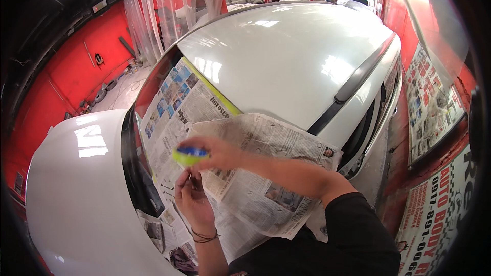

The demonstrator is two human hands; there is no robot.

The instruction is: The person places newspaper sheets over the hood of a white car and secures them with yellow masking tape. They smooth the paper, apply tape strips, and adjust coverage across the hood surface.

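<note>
My right hand (221, 153), slightly blurred, grips a roll of yellow-green masking tape (185, 158) with a blue inner side. Just below it, my left hand (195, 202) is closed with its fingertips pinched together; what they hold, if anything, is too small to make out. Both hands are above newspaper sheets (174, 105) spread over the windshield of a white car. A strip of yellow-green tape (215, 89) runs along the paper's edge beside the roof. Another newspaper sheet (273, 140) lies loosely under my right forearm, reaching the side of the car.
The car's white roof (276, 46) stretches away ahead, and its hood (76, 174) is at the left. Clear plastic sheeting (153, 15) hangs at the far left before red walls (76, 66). Printed banners (434, 214) stand close on the right.
</note>
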